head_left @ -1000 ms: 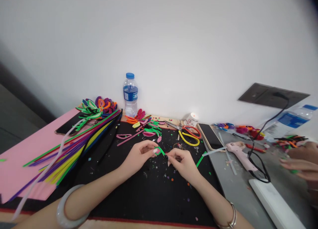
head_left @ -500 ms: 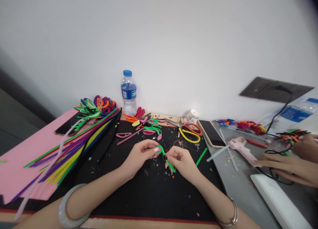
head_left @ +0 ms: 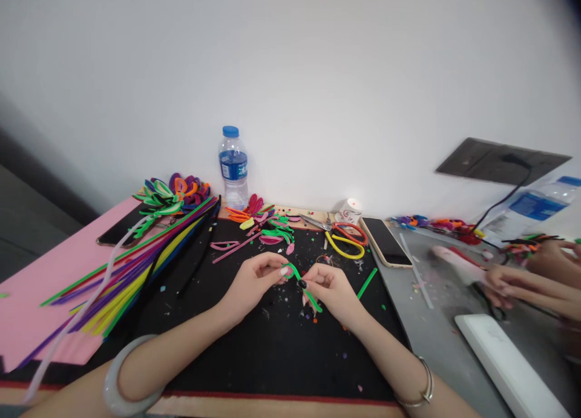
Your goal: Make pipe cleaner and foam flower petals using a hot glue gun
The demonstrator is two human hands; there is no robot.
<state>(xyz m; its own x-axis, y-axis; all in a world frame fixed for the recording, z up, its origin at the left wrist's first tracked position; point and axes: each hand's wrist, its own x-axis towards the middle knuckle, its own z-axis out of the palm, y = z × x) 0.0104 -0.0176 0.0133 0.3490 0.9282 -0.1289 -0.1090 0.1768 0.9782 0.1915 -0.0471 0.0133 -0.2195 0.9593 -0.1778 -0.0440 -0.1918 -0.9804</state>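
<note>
Over the black mat [head_left: 254,357] both my hands hold one green pipe cleaner [head_left: 313,301]. Its upper end is curled, with a bit of pink inside the curl. My left hand [head_left: 256,282] pinches this curled end between thumb and fingers. My right hand [head_left: 333,291] grips the same pipe cleaner further along, and its loose tail hangs below the fingertips. A short straight green piece [head_left: 367,283] lies on the mat just right of my right hand. Behind my hands are pink and green bent pipe cleaner shapes [head_left: 272,236].
Scissors [head_left: 345,241] lie behind my right hand, near a phone [head_left: 385,242] and a paper roll [head_left: 349,211]. A water bottle [head_left: 233,170] stands by the wall. Long pipe cleaners [head_left: 149,273] fan out on the left. A co-worker's hand [head_left: 531,288] holds a pink glue gun [head_left: 454,264] at right.
My hands keep their hold on the green pipe cleaner and have barely shifted. At right, the co-worker's hand has taken hold of the glue gun and moved it.
</note>
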